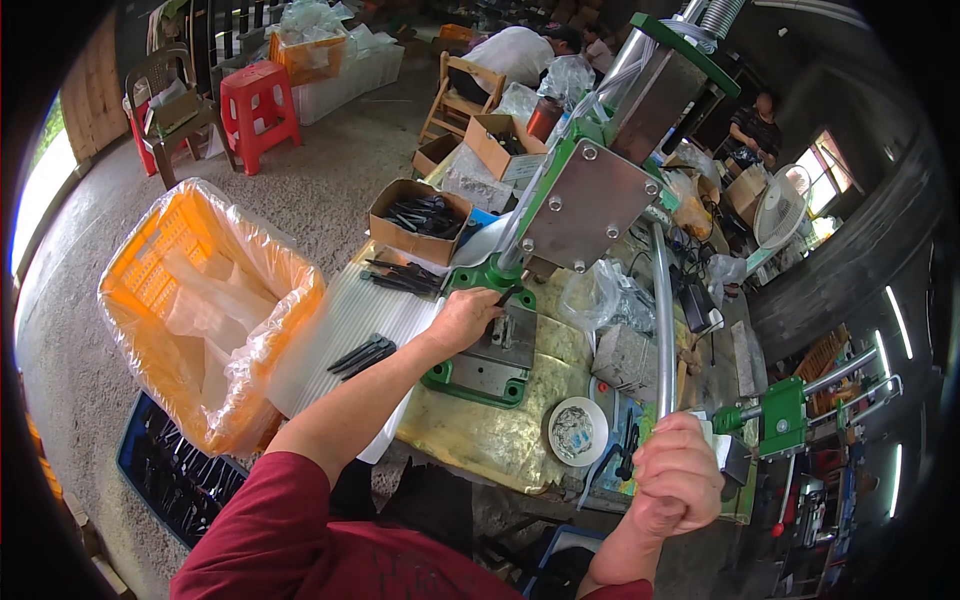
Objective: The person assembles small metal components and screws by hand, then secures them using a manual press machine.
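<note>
My left hand (pixel 467 318) is closed on a slim black part (pixel 508 296), over the metal fixture of a green hand press (pixel 480 378). The palm hides much of that part. My right hand (pixel 678 475) is wrapped round the lower end of the long metal press lever (pixel 664 310). Beside my left forearm, several slim black parts (pixel 364 355) lie on a white corrugated sheet (pixel 318 345). Farther up the sheet is another bunch of black parts (pixel 402 277). A cardboard box (pixel 412 243) behind the press holds more of them.
An orange crate (pixel 165 250) lined with clear plastic stands left of the bench. A blue tray (pixel 135 440) of dark parts is below it. A white bowl (pixel 577 432) sits near the bench's front edge. A second green press (pixel 782 420) stands right. People sit farther back.
</note>
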Action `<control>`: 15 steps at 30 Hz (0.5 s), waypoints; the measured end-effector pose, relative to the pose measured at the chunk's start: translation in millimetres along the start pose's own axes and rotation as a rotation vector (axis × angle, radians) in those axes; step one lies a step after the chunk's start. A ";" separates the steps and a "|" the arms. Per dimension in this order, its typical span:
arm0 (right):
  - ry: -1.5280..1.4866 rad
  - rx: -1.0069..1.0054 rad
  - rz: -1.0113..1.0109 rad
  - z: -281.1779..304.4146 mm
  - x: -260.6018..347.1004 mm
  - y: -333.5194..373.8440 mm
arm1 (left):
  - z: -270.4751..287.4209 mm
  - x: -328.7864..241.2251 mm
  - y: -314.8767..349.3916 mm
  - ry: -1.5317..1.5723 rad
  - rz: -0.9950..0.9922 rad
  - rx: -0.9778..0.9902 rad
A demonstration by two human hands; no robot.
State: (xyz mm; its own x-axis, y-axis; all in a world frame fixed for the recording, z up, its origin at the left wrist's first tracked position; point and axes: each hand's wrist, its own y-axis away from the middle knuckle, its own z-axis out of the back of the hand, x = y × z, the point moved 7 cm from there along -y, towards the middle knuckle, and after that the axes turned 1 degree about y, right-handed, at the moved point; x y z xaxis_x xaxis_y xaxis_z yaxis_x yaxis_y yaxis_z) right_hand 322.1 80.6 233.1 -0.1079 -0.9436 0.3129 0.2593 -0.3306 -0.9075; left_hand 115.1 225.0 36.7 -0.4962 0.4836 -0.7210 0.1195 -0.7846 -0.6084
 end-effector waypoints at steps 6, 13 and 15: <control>-0.007 -0.004 -0.043 0.1 -2.8 -7.4 | 2.3 -0.7 -0.9 -0.005 0.002 0.010; 0.443 0.160 0.169 -53.3 -69.9 102.2 | -2.7 -3.7 -4.3 -0.026 0.049 0.079; 0.445 0.152 0.182 -54.1 -75.2 103.1 | -3.8 -0.7 -0.6 -0.022 0.100 0.097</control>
State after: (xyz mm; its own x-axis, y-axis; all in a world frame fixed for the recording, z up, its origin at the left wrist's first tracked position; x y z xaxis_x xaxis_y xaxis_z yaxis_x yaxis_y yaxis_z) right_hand 305.0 118.4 100.9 -0.4379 -0.8986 -0.0265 0.4452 -0.1911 -0.8748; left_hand 118.6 226.6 36.3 -0.5048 0.3930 -0.7686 0.0864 -0.8629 -0.4979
